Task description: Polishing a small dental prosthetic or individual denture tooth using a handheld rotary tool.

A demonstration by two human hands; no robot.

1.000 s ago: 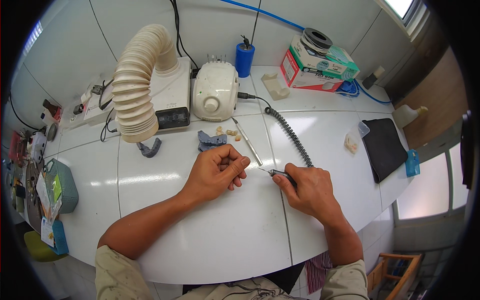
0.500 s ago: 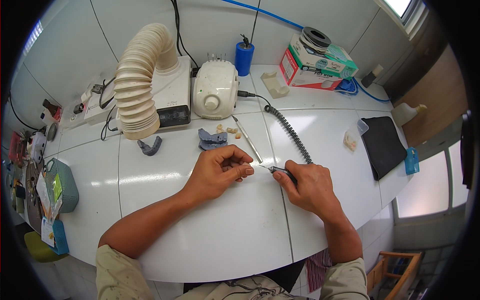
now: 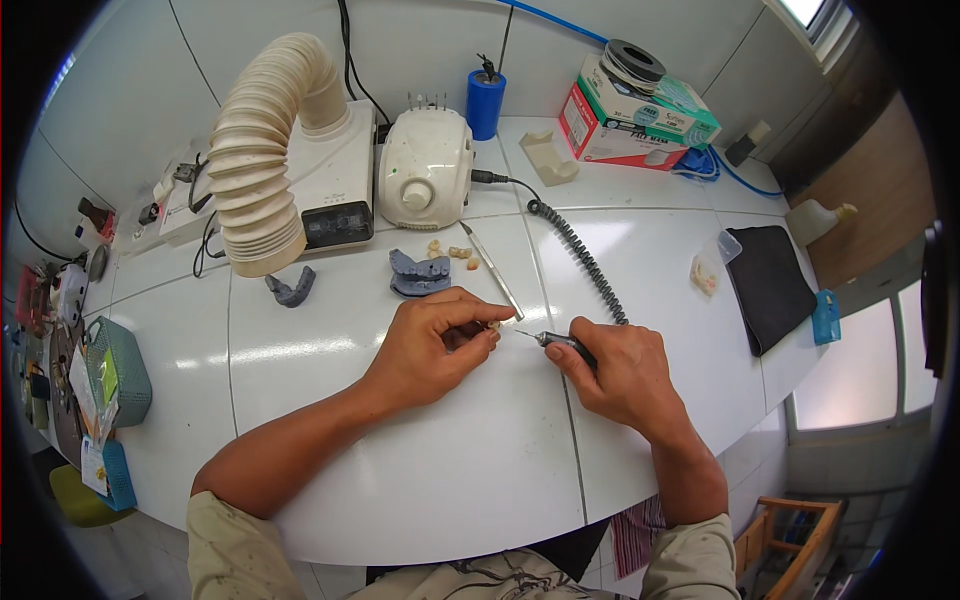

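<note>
My left hand (image 3: 420,345) pinches a small tooth-coloured dental crown (image 3: 494,326) between thumb and fingertips, partly hidden by them. Opposite it, my right hand (image 3: 632,372) is closed around a dark rotary handpiece (image 3: 566,344) with a thin bur pointing left. A small gap separates the bur's tip from the crown. Beyond my left hand sits a grey dental model (image 3: 418,274), with several more tooth-coloured pieces (image 3: 460,252) behind it. A slim metal carving knife (image 3: 492,270) lies slantwise beside them. Farther left is a second grey model piece (image 3: 292,288), curved like an arch.
A cream control box (image 3: 428,168) feeds the handpiece through a coiled black cord (image 3: 578,250). The ribbed hose (image 3: 262,150) arches over the table's left side. At the right lie a black pouch (image 3: 768,285) and a small clear container (image 3: 706,272). Boxes (image 3: 630,125) are stacked behind.
The fingers of my left hand have shifted, bringing the crown into sight. The gap between left fingertips and bur has widened slightly. The whole view has shifted a little.
</note>
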